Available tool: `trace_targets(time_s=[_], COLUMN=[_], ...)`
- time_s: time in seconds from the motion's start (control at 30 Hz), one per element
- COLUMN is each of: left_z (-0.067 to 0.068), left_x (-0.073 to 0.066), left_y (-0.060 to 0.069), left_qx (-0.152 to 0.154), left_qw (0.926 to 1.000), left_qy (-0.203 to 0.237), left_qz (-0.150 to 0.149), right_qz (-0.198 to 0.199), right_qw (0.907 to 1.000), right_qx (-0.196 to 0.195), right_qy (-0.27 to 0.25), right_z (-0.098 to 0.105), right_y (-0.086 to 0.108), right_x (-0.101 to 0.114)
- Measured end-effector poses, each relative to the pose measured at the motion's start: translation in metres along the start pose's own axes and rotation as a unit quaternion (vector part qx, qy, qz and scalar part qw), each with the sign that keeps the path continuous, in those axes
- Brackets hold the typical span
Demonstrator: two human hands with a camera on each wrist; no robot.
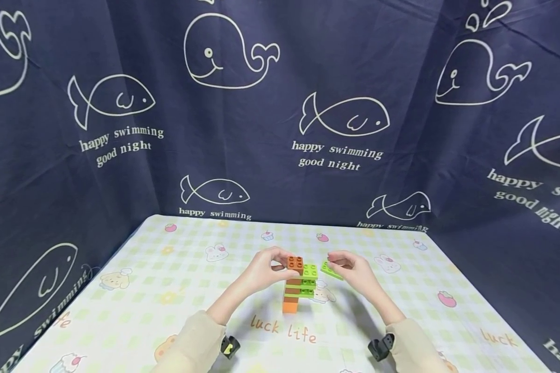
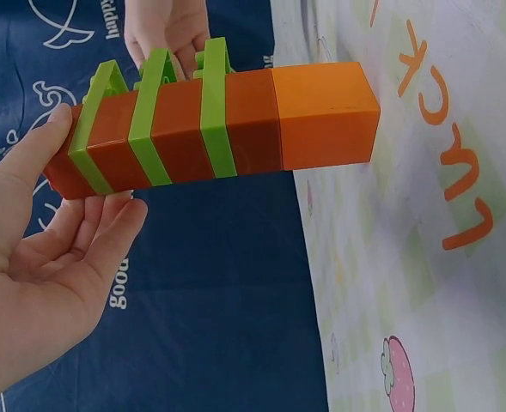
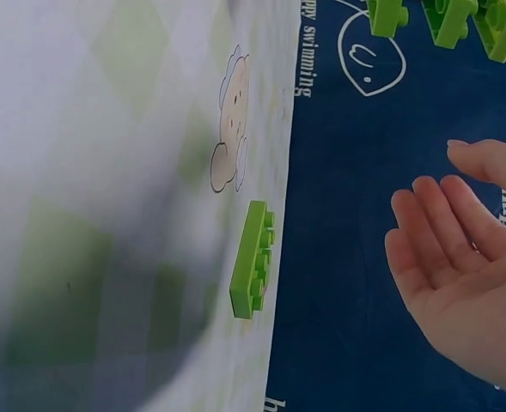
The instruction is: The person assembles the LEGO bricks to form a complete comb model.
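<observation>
A tower of toy building bricks stands upright on the table, with an orange brick (image 1: 290, 305) at its foot. Above that, brown bricks alternate with green plates (image 2: 216, 112) that jut out to the right. My left hand (image 1: 267, 270) pinches the topmost brown brick (image 1: 295, 262) between thumb and fingers. On the table to the right lies a loose green plate (image 3: 251, 262), studs up. My right hand (image 3: 467, 266) hovers above it with fingers loosely bent, touching nothing; in the head view it overlaps the plate.
A white tablecloth (image 1: 168, 269) with green checks and cartoon prints covers the table. Dark blue curtains (image 1: 280, 129) with white whale and fish drawings hang around the back and sides. A black wrist camera (image 1: 381, 347) sits by the right sleeve, another (image 1: 230, 347) by the left.
</observation>
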State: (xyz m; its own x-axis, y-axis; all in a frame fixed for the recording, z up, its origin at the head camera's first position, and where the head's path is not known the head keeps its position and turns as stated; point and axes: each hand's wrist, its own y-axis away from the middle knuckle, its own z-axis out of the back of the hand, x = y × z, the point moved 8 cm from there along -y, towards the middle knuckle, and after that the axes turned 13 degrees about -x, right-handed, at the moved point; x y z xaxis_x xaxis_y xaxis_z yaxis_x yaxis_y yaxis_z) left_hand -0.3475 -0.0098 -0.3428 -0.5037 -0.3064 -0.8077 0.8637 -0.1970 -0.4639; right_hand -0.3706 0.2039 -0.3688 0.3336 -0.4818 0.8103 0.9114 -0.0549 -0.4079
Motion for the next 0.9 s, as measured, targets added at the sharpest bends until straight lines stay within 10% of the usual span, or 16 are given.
trace_targets(time_s=[0.9], left_z=[-0.003], left_x=[0.006], left_y=[0.000], left_qx=[0.006], left_qw=[0.9998], left_qy=[-0.005], left_qz=[0.017], right_qz=[-0.021], right_qw=[0.9942], right_qx=[-0.052], right_qy=[0.092], right_z=[0.003], right_y=[-0.016], right_x=[-0.025])
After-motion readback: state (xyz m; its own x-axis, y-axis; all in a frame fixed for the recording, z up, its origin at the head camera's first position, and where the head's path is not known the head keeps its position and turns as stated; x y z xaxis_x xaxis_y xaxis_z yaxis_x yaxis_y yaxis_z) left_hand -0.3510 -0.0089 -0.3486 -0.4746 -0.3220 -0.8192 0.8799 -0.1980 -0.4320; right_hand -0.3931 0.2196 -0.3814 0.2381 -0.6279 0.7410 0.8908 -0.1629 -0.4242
